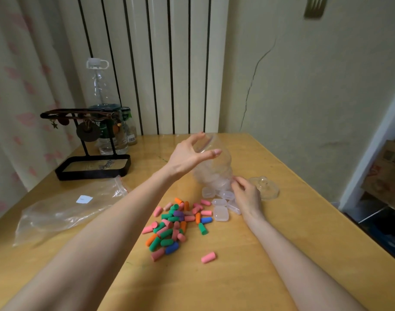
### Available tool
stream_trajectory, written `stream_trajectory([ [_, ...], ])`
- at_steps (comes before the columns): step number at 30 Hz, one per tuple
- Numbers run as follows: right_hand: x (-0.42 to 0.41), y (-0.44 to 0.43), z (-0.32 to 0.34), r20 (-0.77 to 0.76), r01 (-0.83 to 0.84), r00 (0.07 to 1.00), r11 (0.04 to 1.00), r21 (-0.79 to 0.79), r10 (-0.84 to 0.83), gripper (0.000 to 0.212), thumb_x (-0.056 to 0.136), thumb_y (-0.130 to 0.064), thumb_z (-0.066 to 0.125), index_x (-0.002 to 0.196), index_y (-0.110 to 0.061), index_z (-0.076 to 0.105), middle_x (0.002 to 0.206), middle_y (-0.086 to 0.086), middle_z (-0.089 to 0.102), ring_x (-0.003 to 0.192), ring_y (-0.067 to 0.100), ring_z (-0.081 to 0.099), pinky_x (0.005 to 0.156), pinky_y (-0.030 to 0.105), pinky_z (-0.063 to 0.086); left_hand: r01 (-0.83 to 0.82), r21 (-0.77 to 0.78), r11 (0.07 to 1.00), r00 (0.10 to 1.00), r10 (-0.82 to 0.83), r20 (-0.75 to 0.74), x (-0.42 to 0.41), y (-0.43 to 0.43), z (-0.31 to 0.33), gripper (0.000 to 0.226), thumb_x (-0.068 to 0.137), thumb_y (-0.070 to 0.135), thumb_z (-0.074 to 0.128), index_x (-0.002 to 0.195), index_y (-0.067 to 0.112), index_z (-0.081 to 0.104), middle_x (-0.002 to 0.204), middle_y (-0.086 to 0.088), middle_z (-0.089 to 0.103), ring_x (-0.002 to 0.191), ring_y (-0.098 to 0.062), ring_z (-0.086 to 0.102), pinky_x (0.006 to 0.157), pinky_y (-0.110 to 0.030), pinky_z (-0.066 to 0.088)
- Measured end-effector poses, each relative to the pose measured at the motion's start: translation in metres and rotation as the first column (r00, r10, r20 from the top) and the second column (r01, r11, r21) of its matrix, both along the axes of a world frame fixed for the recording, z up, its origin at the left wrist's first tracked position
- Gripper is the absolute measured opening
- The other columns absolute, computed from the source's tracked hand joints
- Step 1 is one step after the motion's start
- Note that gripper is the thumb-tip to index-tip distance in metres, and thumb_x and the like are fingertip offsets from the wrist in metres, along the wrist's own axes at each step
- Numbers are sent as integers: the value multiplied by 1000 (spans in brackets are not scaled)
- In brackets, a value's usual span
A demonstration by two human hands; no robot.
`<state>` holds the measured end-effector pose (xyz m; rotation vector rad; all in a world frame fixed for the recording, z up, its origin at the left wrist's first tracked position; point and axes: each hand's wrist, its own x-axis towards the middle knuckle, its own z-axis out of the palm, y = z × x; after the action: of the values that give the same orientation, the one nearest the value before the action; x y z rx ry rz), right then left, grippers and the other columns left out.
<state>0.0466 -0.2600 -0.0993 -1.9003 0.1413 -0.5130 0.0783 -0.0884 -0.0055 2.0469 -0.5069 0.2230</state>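
Tipping the clear jar (pixel 219 169) mouth-down over the table (pixel 281 243) and emptying it. Clasping its upturned base with the left grip (pixel 187 158), fingers and thumb curling round the clear wall. Holding the jar tilted behind the spilled things, mouth right at the small clear cases (pixel 221 214), touching them or just above, not telling which.

Bringing the right grip (pixel 245 196) against the jar's mouth with fingers bent. Not telling from this view whether it is pinching the rim, catching a case or only touching.

Dropping the cases in a loose cluster just below the mouth, close against the right grip. Working just beyond a heap of coloured foam earplugs (pixel 176 223), right beside the cases, with one pink earplug (pixel 208 257) apart from it, nearer the person. Leaving the jar's lid (pixel 265 187) on the table just right of the right grip, and a plastic bag (pixel 68 207) well off to the left.

Judging the step as pouring out, probably nearing its end, going by the near-empty look of the blurred jar. Calling next for turning the jar upright onto a bare patch of table, away from lid and cases. Loosening the left grip only after seating the base flat.
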Motion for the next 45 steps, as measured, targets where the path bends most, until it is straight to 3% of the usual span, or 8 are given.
stream_trajectory([
  [10,-2,1,1,4,-23,1000,999,28,23,26,95,-24,47,88,-9,67,86,8,67,83,23,55,75,33,42,35,155,987,998,-41,42,3,-3,9,95,62,67,63,142,22,39,152,11,33,136,-16,35,108,-36,27],
  [24,-5,2,4,-25,-29,999,999,33,30,33,99,-33,41,107,-18,69,113,1,68,107,19,58,93,31,42,38,76,996,998,-42,52,9,5,20,92,65,64,67,142,22,40,150,9,36,134,-12,37,107,-33,28],
  [26,-6,2,5,-25,-32,999,998,58,33,33,99,-35,41,107,-20,69,111,1,68,106,19,59,92,31,44,-40,-73,997,997,45,65,5,5,21,79,75,55,67,141,20,41,146,3,41,129,-14,41,103,-32,31],
  [29,-9,3,7,-17,-33,999,996,84,34,32,99,-35,41,103,-20,69,102,4,68,98,20,58,81,28,41,-263,-488,832,965,216,-151,4,15,26,64,85,53,57,137,19,44,140,-6,47,118,-19,47,97,-38,39],
  [32,-10,4,9,-19,-20,1000,997,80,21,34,99,-32,41,97,-13,69,104,15,67,101,29,58,78,29,39,-260,-763,591,882,-176,-437,11,35,19,58,89,58,40,130,18,51,125,-13,58,110,-30,56,85,-48,48],
  [36,-9,3,7,-43,-30,999,999,36,31,34,98,-30,41,98,-9,67,108,17,66,99,32,59,83,33,42,-449,-838,310,728,-416,-544,20,61,-13,61,94,50,27,135,9,46,130,-21,53,119,-34,53,104,-50,38],
  [42,-10,3,7,-58,-44,997,999,30,46,34,100,-28,37,110,-15,67,106,-1,63,100,14,51,84,25,37,-633,-707,315,681,-208,-702,8,68,-40,51,102,27,21,144,-1,26,150,-23,29,134,-36,35,109,-43,27],
  [45,-9,1,8,-55,-24,998,999,40,26,34,100,-27,37,108,-13,67,98,-4,60,98,15,52,83,25,36,-727,-499,471,642,212,-737,17,75,-51,41,99,13,34,137,-1,40,143,-21,42,129,-35,44,100,-41,40],
])
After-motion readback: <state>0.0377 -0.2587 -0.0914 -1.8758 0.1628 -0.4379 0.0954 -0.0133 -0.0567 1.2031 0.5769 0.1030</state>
